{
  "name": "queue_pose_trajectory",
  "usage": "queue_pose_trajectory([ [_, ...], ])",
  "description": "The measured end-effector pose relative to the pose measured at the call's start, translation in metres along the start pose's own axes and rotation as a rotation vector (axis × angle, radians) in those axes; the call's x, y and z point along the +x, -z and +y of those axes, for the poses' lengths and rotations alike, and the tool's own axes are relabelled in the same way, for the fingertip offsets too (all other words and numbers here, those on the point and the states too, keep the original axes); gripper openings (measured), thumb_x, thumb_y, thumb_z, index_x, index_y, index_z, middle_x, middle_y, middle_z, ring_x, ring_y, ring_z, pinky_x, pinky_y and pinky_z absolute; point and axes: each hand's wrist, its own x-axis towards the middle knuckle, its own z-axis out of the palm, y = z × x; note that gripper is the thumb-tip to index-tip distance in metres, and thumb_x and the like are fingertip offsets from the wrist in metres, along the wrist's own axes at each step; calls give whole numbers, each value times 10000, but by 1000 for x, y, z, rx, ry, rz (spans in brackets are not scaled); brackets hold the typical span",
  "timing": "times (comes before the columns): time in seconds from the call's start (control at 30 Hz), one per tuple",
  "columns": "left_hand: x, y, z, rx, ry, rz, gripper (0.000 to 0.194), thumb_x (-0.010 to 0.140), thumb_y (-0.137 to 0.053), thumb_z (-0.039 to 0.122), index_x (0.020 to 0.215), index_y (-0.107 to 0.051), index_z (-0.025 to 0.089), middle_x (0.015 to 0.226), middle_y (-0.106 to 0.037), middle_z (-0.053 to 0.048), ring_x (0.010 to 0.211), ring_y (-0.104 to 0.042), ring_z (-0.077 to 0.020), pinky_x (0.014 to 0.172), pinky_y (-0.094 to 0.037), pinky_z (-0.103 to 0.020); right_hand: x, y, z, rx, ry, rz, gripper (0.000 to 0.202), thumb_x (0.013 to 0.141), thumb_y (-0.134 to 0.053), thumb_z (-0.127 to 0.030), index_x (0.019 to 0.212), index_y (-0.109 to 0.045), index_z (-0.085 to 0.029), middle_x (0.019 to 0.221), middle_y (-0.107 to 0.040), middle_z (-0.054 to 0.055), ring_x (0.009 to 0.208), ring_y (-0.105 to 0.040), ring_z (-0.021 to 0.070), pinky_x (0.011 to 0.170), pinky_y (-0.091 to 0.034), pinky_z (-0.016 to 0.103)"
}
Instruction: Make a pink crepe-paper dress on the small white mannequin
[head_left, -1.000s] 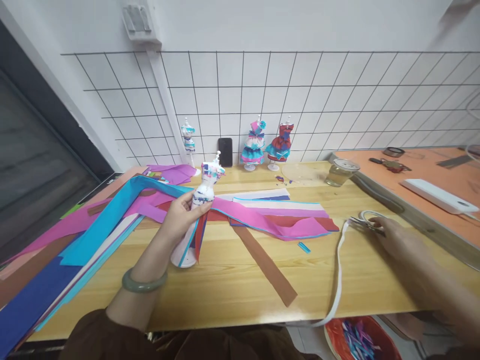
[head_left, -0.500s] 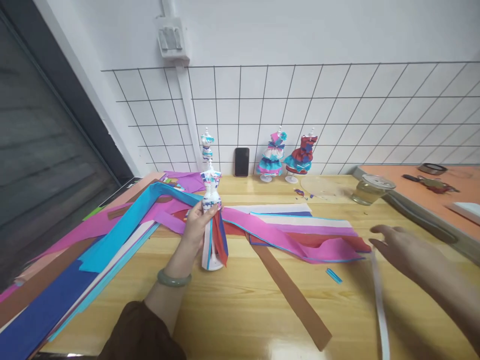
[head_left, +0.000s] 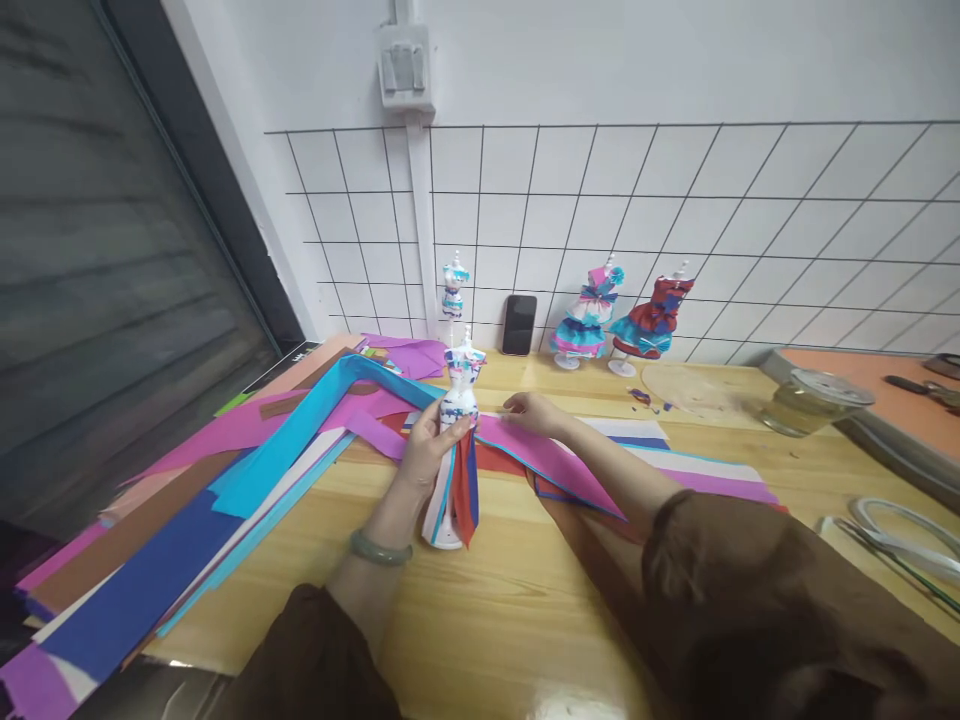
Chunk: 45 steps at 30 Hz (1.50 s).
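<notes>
My left hand [head_left: 433, 445] is closed around the waist of a small white dress form [head_left: 459, 405], which stands upright. Strips of white, blue and red crepe paper [head_left: 465, 490] hang from its waist, their upper ends under my thumb. My right hand [head_left: 534, 412] reaches across to just right of the dress form, over a pink crepe paper strip with a blue edge [head_left: 555, 460]. Its fingers point left, loosely bent and apart, with nothing visible in them; the thumb side is partly hidden.
Long coloured paper strips [head_left: 172, 560] spread over the left side. A phone [head_left: 519, 325] leans on the tiled wall, beside two dressed mini forms [head_left: 583, 325] and a bare one [head_left: 454, 290]. A glass jar [head_left: 814, 402] and a coil of white tape [head_left: 911, 530] are at right.
My right hand has swung from the far right over to the dress form's right side. My left hand keeps its hold. The view has turned to the right.
</notes>
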Motion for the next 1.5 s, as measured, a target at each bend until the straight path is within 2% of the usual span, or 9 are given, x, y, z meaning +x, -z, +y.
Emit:
queue_pose_trajectory([
  [0.2,1,2,2,-28,-40,-8,381,618,-781,261,949,-623,158,870,-680,-24,839,-633,-163,826,-481,-298,12,-7,-10,115,-33,-106,297,905,-539,-327,1148,-560,-158,1163,-571,68,979,-589,208,820,-513,395],
  [0.3,2,2,3,-42,-35,-21,377,616,-783,265,939,-618,164,834,-668,-10,785,-630,-147,783,-481,-274,-2,2,-9,215,2,-89,269,891,-549,-360,1015,-616,-131,993,-630,41,834,-612,178,712,-516,313],
  [0.4,0,0,4,-64,-36,-13,338,644,-762,296,919,-610,170,805,-657,1,729,-629,-133,735,-478,-257,-25,17,-10,327,59,-24,350,844,-557,-468,819,-630,-127,695,-615,1,586,-542,116,518,-404,226],
  [0.5,-4,-5,6,-82,-27,-18,314,674,-738,301,918,-591,169,793,-652,-1,708,-628,-132,699,-476,-252,-57,35,-16,417,122,33,417,806,-538,-564,798,-606,-153,645,-579,-20,526,-473,88,474,-328,215],
  [0.73,-8,-11,0,-36,-28,-83,341,677,-736,270,966,-584,172,811,-666,-6,721,-633,-132,717,-475,-251,-143,88,-37,686,266,59,309,785,-644,-477,833,-630,-172,782,-644,27,707,-583,143,650,-458,266],
  [0.97,-9,-14,-1,-64,-17,-104,303,681,-725,242,938,-581,171,804,-667,-6,740,-646,-143,713,-483,-253,-192,136,-35,695,292,207,218,737,-723,-403,798,-676,-199,744,-678,27,689,-620,166,664,-513,310],
  [1.27,-10,-16,-3,-111,8,-130,232,707,-683,229,904,-576,169,766,-685,-26,692,-659,-147,690,-511,-258,-229,147,-56,660,318,400,165,731,-732,-338,811,-693,-199,723,-663,-29,705,-639,123,651,-510,249],
  [1.4,-11,-16,-2,-103,15,-134,246,704,-688,248,910,-577,172,777,-683,-25,695,-657,-148,694,-514,-264,-221,145,-75,681,332,446,211,768,-680,-364,899,-679,-198,767,-654,-52,808,-648,140,659,-500,252],
  [1.5,-12,-17,0,-105,12,-130,255,702,-690,274,907,-579,171,768,-682,-28,697,-654,-154,679,-505,-264,-207,131,-81,757,342,417,245,752,-686,-408,892,-677,-207,759,-652,-39,755,-655,142,611,-505,240],
])
